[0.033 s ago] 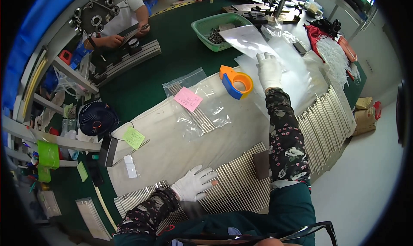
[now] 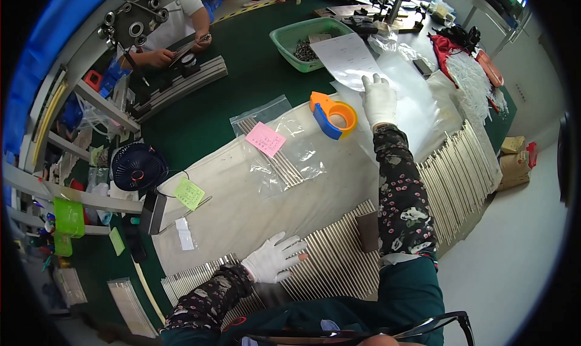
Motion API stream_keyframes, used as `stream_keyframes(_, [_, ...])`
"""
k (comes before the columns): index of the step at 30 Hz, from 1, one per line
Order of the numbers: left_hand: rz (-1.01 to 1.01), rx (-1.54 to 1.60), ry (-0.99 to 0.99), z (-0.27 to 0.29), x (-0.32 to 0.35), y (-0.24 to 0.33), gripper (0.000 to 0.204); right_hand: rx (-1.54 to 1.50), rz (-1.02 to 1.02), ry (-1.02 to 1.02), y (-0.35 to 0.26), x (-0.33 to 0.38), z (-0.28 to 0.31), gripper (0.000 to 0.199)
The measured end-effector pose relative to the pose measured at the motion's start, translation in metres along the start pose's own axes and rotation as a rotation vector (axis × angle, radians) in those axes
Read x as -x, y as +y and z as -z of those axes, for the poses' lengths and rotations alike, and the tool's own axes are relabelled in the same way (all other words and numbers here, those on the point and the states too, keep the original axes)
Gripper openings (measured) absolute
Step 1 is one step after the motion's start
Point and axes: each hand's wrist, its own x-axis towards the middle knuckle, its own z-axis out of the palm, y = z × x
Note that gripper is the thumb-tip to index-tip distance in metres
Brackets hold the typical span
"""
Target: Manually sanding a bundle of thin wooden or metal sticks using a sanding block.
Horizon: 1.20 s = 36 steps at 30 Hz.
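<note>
My right hand (image 2: 380,102), in a white glove, reaches over a pile of clear plastic bags (image 2: 417,104). Its bent fingers are at the lower edge of a white printed paper sheet (image 2: 345,58) and appear to pinch it. My left hand (image 2: 273,259), gloved with some bare fingertip showing, lies open with fingers spread on a row of slim metal rods (image 2: 330,255). Between the hands, a clear bag of rods (image 2: 281,167) bears a pink note (image 2: 265,139). An orange and blue tape dispenser (image 2: 333,116) stands left of my right hand.
A green basket (image 2: 278,40) of small metal parts stands beyond the sheet. More rods (image 2: 457,182) lie at the right. A dark fan (image 2: 138,166) and green note (image 2: 189,193) are at the left. Across the table, another person's hands (image 2: 163,58) work beside a metal rail (image 2: 187,85).
The paper sheet has tilted slightly: its glare is gone and printed lines now show. Both my hands stay almost where they were.
</note>
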Motion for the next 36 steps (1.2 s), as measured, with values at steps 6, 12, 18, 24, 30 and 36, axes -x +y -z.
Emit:
stream_keyframes(6, [-0.008,0.009,0.032,-0.002,0.001,-0.003,0.059,-0.09,-0.177,-0.126,0.004,0.034,-0.005,0.044])
stream_keyframes(12, [-0.014,0.011,0.077,-0.003,0.003,-0.005,0.058,-0.478,-0.377,-0.226,-0.009,0.088,-0.001,0.042])
stream_keyframes(18, [0.002,0.01,0.037,0.0,-0.001,-0.003,0.06,-0.51,-0.54,-0.407,-0.001,0.086,-0.007,0.026])
stream_keyframes(24, [-0.002,0.055,0.09,0.0,-0.001,-0.002,0.058,-0.568,-0.332,-0.289,-0.023,0.085,0.006,0.017])
stream_keyframes(30, [-0.009,0.041,0.107,-0.008,0.001,-0.004,0.059,-0.513,-0.094,-0.589,-0.102,0.11,0.035,0.041])
stream_keyframes(36, [0.0,0.026,0.09,-0.007,0.003,-0.004,0.058,-0.466,-0.226,-0.699,-0.138,0.109,0.026,0.048])
